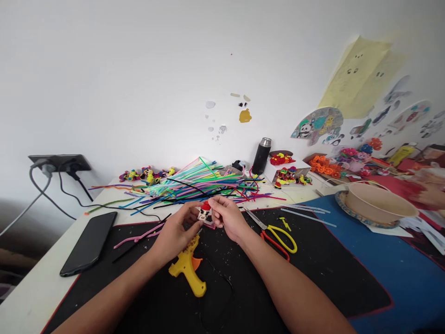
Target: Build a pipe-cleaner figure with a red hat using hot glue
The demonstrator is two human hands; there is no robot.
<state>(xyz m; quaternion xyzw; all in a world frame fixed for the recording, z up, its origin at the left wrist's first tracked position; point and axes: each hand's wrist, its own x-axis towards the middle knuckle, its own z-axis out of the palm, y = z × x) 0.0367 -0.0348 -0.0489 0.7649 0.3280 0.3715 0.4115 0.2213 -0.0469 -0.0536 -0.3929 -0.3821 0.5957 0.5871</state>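
A small white doll head point(203, 215) with a drawn black-browed face and a red top is up between my two hands. My left hand point(178, 232) is closed on its white part, thumb below and fingers behind. The fingers of my right hand point(227, 217) pinch the red piece point(206, 204) on top. Directly below lies a yellow hot glue gun point(189, 269) with an orange trigger, its nozzle partly behind my left hand. Scissors point(274, 232) with yellow and red handles rest right of my right hand. Pink pipe cleaners point(137, 238) lie left of my left hand.
Behind my hands spreads a heap of coloured pipe cleaners point(194, 181). A phone point(88, 243) lies left, near cables. At the back stand a black flask point(262, 156) and a white box point(288, 165) with small figures. Glue sticks point(309, 214) and a bowl point(378, 200) are right.
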